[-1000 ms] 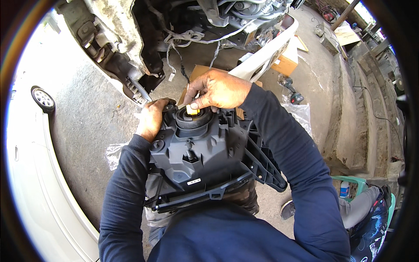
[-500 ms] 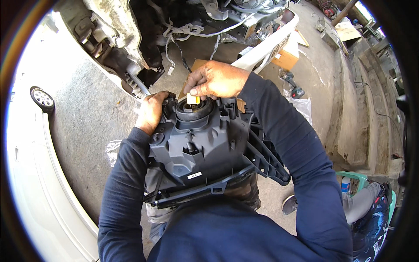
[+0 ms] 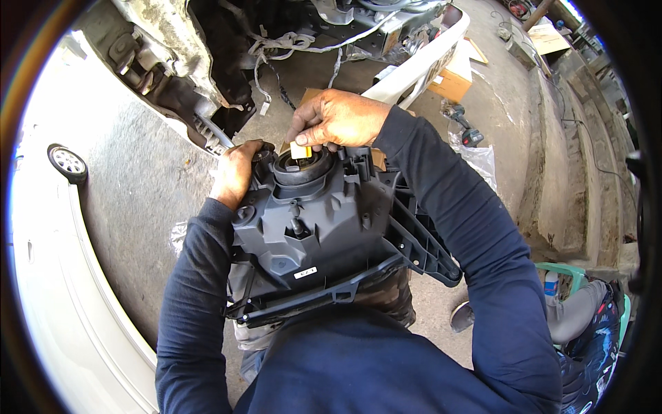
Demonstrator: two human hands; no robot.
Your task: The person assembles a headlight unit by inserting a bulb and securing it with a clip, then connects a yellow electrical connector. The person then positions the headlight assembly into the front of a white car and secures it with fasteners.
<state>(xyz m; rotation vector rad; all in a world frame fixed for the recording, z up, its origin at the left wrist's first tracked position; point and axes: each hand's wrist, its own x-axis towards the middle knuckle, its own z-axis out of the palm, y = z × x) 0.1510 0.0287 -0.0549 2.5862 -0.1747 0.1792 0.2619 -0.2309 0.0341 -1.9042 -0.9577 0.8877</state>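
A large black plastic headlamp housing (image 3: 324, 234) rests against my lap, its back side facing up. My left hand (image 3: 234, 172) grips its upper left corner. My right hand (image 3: 338, 121) pinches a small yellow bulb connector (image 3: 299, 150) that sits in the round black rubber boot (image 3: 303, 169) at the top of the housing. Both arms wear dark blue sleeves.
A stripped car front with hanging wires (image 3: 276, 48) is just ahead. A white bumper (image 3: 420, 58) and a cardboard box (image 3: 452, 79) lie on the concrete floor beyond. A white car body with a wheel (image 3: 67, 162) runs along the left. Another seated person (image 3: 586, 324) is at lower right.
The housing has shifted slightly, and my right hand has kept working the yellow connector at the boot, with its fingers regripped. My left hand stays on the corner.
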